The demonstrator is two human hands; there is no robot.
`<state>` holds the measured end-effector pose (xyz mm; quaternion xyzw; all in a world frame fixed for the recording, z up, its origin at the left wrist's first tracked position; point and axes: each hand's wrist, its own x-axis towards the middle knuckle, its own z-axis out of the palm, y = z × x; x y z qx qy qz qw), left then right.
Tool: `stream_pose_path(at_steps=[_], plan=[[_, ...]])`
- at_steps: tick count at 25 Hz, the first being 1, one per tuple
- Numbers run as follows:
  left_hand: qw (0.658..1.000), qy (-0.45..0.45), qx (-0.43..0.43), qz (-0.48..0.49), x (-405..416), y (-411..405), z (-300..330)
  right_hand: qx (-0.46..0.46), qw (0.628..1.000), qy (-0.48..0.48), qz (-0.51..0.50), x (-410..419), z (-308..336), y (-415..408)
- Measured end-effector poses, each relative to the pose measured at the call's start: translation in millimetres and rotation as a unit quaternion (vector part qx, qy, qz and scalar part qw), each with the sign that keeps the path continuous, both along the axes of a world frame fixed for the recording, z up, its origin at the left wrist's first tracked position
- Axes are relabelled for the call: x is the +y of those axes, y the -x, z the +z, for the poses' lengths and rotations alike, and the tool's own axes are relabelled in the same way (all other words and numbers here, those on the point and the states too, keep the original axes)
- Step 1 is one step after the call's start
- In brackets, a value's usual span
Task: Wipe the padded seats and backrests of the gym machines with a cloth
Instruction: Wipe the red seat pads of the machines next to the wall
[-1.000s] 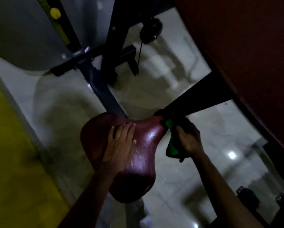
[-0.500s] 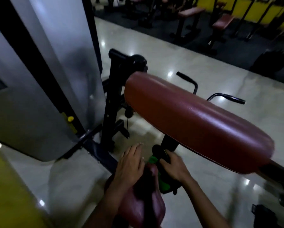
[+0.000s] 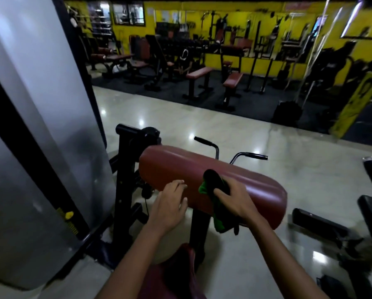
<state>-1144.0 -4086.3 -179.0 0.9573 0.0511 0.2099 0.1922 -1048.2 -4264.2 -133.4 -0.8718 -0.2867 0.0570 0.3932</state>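
Observation:
A long dark-red padded rest lies crosswise on a black post in front of me. My right hand grips a green and black cloth and holds it against the near face of the pad. My left hand rests on the pad's lower near edge, to the left of the cloth, fingers curled over that edge. The dark-red seat shows below, between my forearms, mostly hidden by them.
A tall grey weight-stack shroud stands close on the left, with the black frame upright beside the pad. Two black handles rise behind the pad. Black machine parts lie on the shiny floor at right. Benches stand far back.
My view has lifted from the seat to the upper pad. Both hands left the seat and rose to the pad; the right brought the cloth onto its near face.

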Motion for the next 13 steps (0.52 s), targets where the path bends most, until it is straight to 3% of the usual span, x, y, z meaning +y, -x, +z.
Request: stream_pose_path(at_steps=[10, 13], plan=[[0.998, -0.044, 0.022, -0.028, -11.5, -71.3, 19.1, -0.09, 0.974, 0.008, -0.207, -67.8, 13.8, -85.4], [0.998, -0.035, 0.03, -0.039, -13.5, -88.8, 8.1, -0.142, 0.937, 0.2, -0.249, -77.1, -22.4, -94.0]])
